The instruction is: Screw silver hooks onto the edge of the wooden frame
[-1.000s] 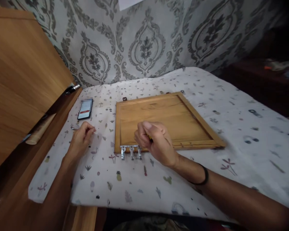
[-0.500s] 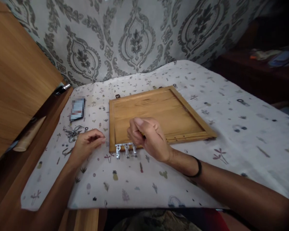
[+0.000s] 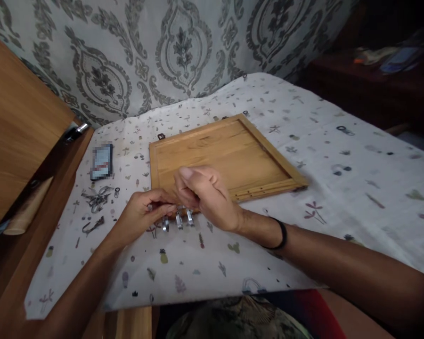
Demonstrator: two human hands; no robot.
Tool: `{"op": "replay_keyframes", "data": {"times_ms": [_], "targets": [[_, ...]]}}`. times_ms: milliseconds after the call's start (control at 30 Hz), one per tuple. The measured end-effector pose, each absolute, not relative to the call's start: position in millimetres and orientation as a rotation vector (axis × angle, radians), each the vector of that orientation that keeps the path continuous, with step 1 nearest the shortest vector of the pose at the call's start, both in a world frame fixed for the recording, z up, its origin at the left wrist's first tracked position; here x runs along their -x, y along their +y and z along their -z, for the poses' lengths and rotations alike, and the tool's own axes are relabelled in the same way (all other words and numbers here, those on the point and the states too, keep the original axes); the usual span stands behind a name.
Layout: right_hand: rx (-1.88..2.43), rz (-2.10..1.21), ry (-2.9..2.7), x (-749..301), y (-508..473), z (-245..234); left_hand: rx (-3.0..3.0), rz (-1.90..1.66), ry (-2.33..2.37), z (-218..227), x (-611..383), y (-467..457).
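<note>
A framed wooden board (image 3: 212, 153) lies flat on a patterned white cloth. Along its near left edge sit three silver metal hooks (image 3: 179, 220), their curved ends hanging over the side. My right hand (image 3: 208, 195) is closed in a fist above that edge, and whatever it grips is hidden behind the fingers. Thumb and fingers of my left hand (image 3: 144, 212) come together just over the leftmost hook, close beside my right fingertips. What they pinch, if anything, does not show. Small dark holes or screws dot the board's near edge to the right of my right hand.
Left of the board lie a pile of loose metal hooks (image 3: 98, 198), one separate hook (image 3: 93, 226) and a phone (image 3: 101, 161). A wooden panel (image 3: 21, 127) stands at the far left, with a rolled tube (image 3: 28, 207) beside it. Patterned curtain (image 3: 183, 47) hangs behind.
My left hand has moved right, from the cloth beside the board to the leftmost hook and my right fingers. My right hand stays closed over the edge. The view has shifted slightly.
</note>
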State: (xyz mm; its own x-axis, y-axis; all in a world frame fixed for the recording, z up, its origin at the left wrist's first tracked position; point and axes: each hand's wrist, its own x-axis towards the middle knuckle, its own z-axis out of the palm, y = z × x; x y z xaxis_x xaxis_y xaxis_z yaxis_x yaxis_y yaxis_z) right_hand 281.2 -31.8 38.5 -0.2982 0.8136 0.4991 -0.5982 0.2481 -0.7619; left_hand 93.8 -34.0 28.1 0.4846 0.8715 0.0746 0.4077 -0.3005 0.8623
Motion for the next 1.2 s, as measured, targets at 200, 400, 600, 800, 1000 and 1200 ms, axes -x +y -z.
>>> {"op": "replay_keyframes", "data": {"times_ms": [200,400,600,800,1000,1200], "targets": [[0.316,-1.367,-1.278,-285,-32,-41,-1.993,-0.741,0.960,-26,-111,-32],[0.297,-1.396,-1.236,-283,-31,-40,-2.056,-0.702,1.090,-22,-116,-34],[0.280,-1.405,-1.248,-285,-31,-39,-1.959,-0.675,1.174,-22,-117,-36],[0.258,-1.410,-1.234,-284,-31,-39,-1.841,-0.597,1.142,-24,-117,-31],[0.284,-1.393,-1.254,-285,-31,-40,-1.821,-0.451,1.101,-33,-118,-23],[0.217,-1.415,-1.219,-283,-29,-37,-1.838,-0.251,1.083,-44,-121,-13]]}}
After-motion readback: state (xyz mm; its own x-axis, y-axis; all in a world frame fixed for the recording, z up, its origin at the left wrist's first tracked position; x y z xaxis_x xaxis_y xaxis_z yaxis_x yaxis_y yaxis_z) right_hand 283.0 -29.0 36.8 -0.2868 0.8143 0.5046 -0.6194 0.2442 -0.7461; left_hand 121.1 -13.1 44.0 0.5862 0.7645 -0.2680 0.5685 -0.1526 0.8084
